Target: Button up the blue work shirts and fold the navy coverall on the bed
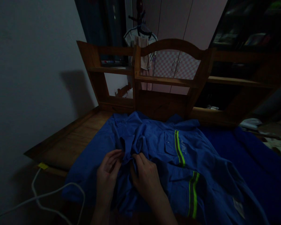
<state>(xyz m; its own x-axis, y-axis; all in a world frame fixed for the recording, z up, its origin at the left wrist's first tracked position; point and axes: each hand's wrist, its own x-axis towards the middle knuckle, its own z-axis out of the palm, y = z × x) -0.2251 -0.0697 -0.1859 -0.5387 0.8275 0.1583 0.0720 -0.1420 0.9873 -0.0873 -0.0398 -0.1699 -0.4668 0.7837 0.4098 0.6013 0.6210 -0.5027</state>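
A blue work jacket [154, 134] with yellow-green and dark reflective strips lies spread and rumpled in front of me. Its flapped chest pocket [170, 143] with a button shows on the right half, beside pale lettering. My right hand [145, 173] pinches a bunched fold of the cloth near the jacket's middle. Close by on the left, my left hand [109, 172] has its thumb and curled fingertips at the edge of the same fold. Whatever lies between the fingertips, apart from cloth, is too dark and small to make out.
A wooden headboard with shelves [164, 80] stands behind the jacket. Bare wooden boards [84, 132] and a wall are at left, with a white cable [58, 189] in front. Darker blue cloth [253, 162] spreads at right. Clothes [142, 43] hang on a rack beyond.
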